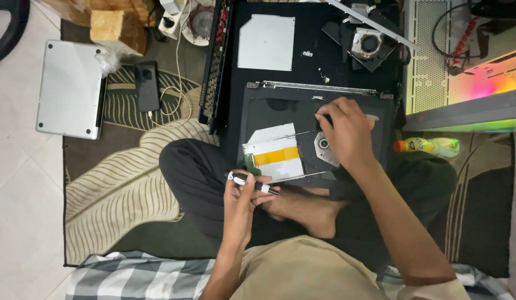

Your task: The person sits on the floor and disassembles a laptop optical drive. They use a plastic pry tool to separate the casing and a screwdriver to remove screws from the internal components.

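A black-handled screwdriver (252,184) is clamped in the fingers of the left hand (241,197), just nearer than the opened optical drive (294,150). On the drive's far right part, a small dark piece (324,120) is pinched by the right hand (347,133). Beyond the drive, a grey metal plate (266,42) and a small fan (368,43) are seen.

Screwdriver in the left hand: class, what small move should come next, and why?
Probably bring the screwdriver in the left hand up to the opened disc drive. It is held away from the work, while the right hand already rests on the drive's black tray.
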